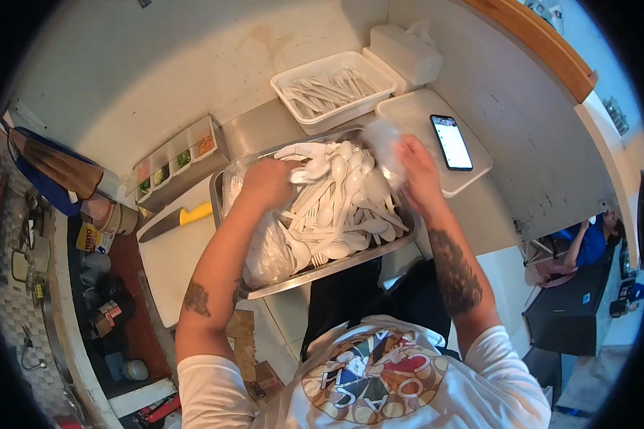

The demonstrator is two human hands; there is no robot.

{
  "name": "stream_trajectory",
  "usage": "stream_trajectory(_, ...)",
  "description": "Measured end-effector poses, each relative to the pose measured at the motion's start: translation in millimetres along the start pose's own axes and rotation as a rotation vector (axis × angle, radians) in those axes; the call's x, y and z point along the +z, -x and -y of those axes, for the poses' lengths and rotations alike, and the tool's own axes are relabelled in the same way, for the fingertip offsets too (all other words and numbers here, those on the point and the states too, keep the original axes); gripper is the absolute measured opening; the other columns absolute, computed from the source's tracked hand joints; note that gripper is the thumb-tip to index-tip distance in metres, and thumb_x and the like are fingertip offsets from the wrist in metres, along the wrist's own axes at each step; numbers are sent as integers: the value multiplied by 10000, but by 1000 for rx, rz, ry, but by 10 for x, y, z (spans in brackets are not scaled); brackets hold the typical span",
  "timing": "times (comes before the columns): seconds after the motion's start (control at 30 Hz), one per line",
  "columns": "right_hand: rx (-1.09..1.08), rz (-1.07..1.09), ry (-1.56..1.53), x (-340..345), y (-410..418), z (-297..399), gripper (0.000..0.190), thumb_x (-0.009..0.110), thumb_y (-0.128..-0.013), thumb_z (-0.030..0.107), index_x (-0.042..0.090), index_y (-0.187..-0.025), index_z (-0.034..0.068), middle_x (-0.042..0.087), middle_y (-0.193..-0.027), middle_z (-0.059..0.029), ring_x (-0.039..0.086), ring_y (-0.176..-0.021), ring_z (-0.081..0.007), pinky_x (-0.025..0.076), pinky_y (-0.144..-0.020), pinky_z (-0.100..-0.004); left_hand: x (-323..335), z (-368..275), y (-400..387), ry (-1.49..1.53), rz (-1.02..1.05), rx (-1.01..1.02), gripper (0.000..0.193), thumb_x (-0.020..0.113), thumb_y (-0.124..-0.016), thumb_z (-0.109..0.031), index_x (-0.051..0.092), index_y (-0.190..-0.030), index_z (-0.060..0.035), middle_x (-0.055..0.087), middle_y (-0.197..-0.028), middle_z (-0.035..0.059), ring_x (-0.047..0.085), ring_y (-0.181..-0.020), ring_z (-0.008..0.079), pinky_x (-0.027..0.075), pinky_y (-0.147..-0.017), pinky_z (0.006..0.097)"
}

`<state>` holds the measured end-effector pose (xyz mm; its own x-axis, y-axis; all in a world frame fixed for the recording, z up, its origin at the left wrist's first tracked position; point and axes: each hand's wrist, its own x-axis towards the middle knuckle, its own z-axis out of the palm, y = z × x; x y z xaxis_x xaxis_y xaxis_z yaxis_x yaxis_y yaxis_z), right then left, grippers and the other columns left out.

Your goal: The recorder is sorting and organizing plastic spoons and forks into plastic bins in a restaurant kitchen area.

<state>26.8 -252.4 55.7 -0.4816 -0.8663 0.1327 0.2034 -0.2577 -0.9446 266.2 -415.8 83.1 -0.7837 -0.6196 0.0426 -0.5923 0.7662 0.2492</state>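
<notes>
A rectangular metal tray in front of me holds a heap of white plastic spoons and forks. Over its left part, my left hand has its fingers closed on white plastic cutlery; my knuckles partly hide which pieces. At the tray's far right corner, my right hand grips a thin clear plastic bag, blurred by motion. More clear plastic wrapping lies along the tray's left side, beneath my left forearm.
Behind the tray stands a white tub of wrapped cutlery, beside a tissue pack. A lit phone rests on a white lid. Leftward are a yellow-handled knife, a cutting board and a condiment box. A person sits far right.
</notes>
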Motion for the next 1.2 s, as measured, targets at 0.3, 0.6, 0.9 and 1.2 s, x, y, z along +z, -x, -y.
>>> stream_trajectory(0.3, 73, -101, -311, -376, 783, -123, 168, 482, -995, 203, 541, -1074, 68, 601, -987, -11, 553, -896, -85, 452, -822, -256, 93, 199, -136, -277, 244, 38, 340, 691, -710, -190, 684, -1038, -102, 678, -876, 176, 655, -876, 346, 519, -769, 449)
stream_trajectory(0.6, 48, -173, -367, -433, 834, -53, 172, 441, -1008, 190, 526, -1106, 77, 595, -1030, -29, 560, -927, -109, 462, -839, -277, -1596, -180, -12, 132, -117, 66, 116, 636, -798, -21, 625, -910, 9, 601, -705, 44, 520, -680, 89, 445, -631, 271)
stream_trajectory(0.9, 16, -173, -427, -317, 793, -28, 153, 494, -990, 221, 535, -1037, 81, 595, -964, -5, 552, -879, -79, 454, -802, -250, -587, -810, -99, 123, -639, 292, 250, 678, -712, -103, 625, -956, -93, 648, -697, 114, 636, -637, 293, 481, -562, 384)
stream_trajectory(1.2, 10, -305, -145, -346, 677, 22, 194, 536, -975, 249, 591, -981, 63, 592, -848, 15, 540, -768, -76, 449, -692, -230, -10, -936, 462, 69, 148, 169, 513, 700, -788, -253, 500, -1239, -113, 662, -770, 180, 662, -703, 341, 510, -622, 433)
